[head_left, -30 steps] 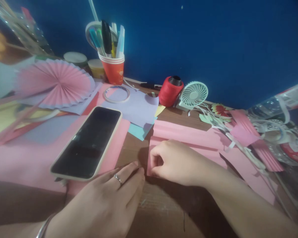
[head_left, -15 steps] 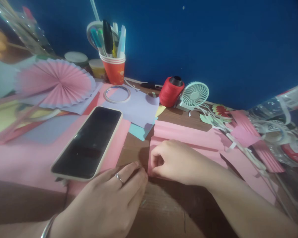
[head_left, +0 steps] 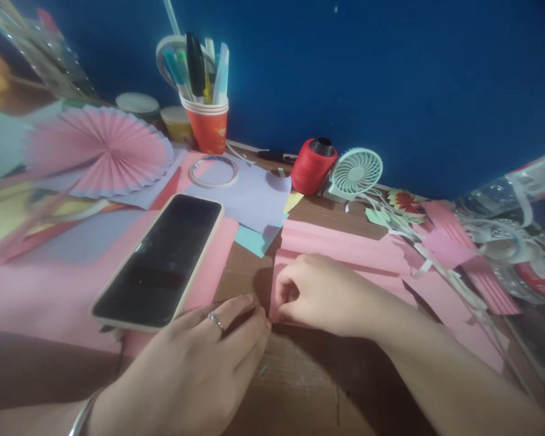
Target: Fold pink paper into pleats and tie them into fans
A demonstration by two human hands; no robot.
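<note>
A sheet of pink paper [head_left: 345, 239] with several raised crosswise folds lies on the brown table. My right hand [head_left: 318, 293] rests on its left part, thumb and fingers curled closed at the paper's near left corner. My left hand [head_left: 204, 363], with a ring and a bracelet, lies palm down on the table, fingers stretched out side by side. Its fingertips come up to that same corner; whether they touch the paper is hard to see, and its thumb is hidden. Just beyond the left hand lies a phone [head_left: 161, 260] in a pale case.
A pink and lilac pleated paper fan [head_left: 104, 148] lies at the left. Behind are a red cup of pens [head_left: 209, 130], a tape roll [head_left: 213, 171], a red thread spool [head_left: 313, 166] and a small mint fan [head_left: 356, 171]. Pink pleated strips [head_left: 472, 260] and clear packaging crowd the right.
Both hands and the pink paper stay almost in place. The view has shifted very slightly.
</note>
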